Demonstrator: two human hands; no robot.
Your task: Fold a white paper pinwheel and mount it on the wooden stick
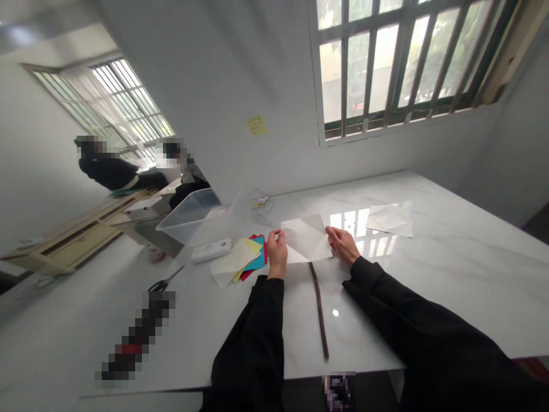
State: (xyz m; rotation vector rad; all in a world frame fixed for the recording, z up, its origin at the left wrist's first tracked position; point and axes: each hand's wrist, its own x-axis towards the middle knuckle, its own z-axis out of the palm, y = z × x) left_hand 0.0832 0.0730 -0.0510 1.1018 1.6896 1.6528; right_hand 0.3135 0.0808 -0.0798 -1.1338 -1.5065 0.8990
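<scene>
Between my two hands a creased white sheet of paper is held up by its side edges, a little above the table. My left hand pinches its left edge, fingers closed. At the right edge my right hand grips it between thumb and fingers. A thin brown stick lies on the marble-patterned table below the paper, its far end by the sheet's lower edge. Left of my left hand lie sheets of coloured paper in blue, red and yellow, with a pale sheet on top.
Another white sheet lies at the right on the table. To the left are a white device, a clear plastic bin, scissors and a blurred-out dark object. Two people sit beyond, near a window.
</scene>
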